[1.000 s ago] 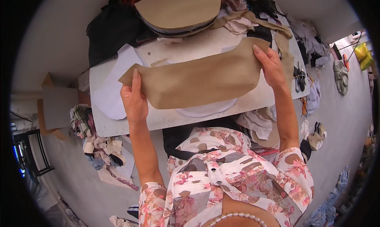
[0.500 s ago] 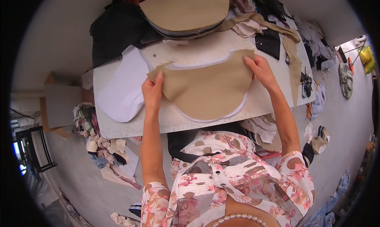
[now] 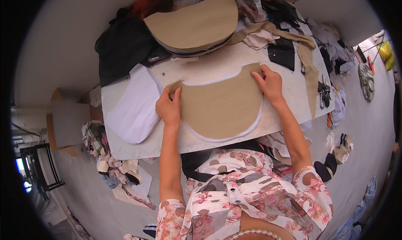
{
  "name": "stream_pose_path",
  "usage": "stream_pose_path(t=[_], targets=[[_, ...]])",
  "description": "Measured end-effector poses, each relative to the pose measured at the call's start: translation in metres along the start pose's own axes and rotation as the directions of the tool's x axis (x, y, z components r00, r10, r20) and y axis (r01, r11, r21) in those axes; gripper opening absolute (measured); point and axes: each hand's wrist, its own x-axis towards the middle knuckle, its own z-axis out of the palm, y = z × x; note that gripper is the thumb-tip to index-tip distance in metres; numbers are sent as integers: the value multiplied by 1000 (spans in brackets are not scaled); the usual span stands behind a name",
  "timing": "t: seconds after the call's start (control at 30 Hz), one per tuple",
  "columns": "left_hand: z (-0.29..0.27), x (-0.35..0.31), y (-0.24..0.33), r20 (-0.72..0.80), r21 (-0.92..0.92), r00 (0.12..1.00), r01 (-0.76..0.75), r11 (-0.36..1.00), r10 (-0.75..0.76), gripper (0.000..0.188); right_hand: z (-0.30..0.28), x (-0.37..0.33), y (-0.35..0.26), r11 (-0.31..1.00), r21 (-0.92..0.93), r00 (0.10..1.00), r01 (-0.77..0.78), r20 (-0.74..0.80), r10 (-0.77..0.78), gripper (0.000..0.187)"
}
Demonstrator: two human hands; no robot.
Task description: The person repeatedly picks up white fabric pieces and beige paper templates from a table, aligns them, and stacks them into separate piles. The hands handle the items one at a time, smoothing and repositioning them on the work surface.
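Note:
A tan fabric piece [image 3: 220, 104], curved along its near side and scooped at the far side, lies over a white piece of the same outline. The white piece [image 3: 209, 138] shows as a thin rim around it. My left hand [image 3: 168, 104] pinches the tan fabric at its upper left corner. At the upper right corner my right hand [image 3: 269, 84] pinches it between thumb and fingers. Left of my left hand, several white cut pieces [image 3: 132, 108] rest on the white table [image 3: 167, 141].
A thick stack of tan cut pieces [image 3: 194, 24] stands at the far middle, beside black cloth [image 3: 123, 49]. Scissors [image 3: 324, 92] lie at the right edge near a long tan strip [image 3: 307, 66]. Fabric scraps [image 3: 119, 166] are heaped below the table's left side.
The tan fabric has flattened out and lines up more closely with the white piece beneath. Both hands keep hold of its corners. The whole view has shifted slightly.

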Motion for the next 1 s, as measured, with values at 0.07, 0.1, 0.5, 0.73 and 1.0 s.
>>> stream_pose_path(t=[0.07,0.1,0.5,0.73,1.0], targets=[[0,0,-2,-15,6,1000,-15,1000,15,38,1,-1,-3,1000,13,1000,2,-14,-2,28],[1,0,-1,-10,9,1000,-19,1000,19,38,0,-1,-3,1000,0,1000,2,-20,-2,28],[-31,-10,22,-37,-22,997,-74,997,74,53,-20,-7,-31,991,-131,995,32,-90,-44,48],[-9,-31,15,369,100,807,-528,843,461,70,1,-35,-44,896,-223,912,384,242,-331,67],[-7,-35,7,354,45,828,-479,876,435,72,7,-32,-44,883,-261,911,389,252,-327,62]])
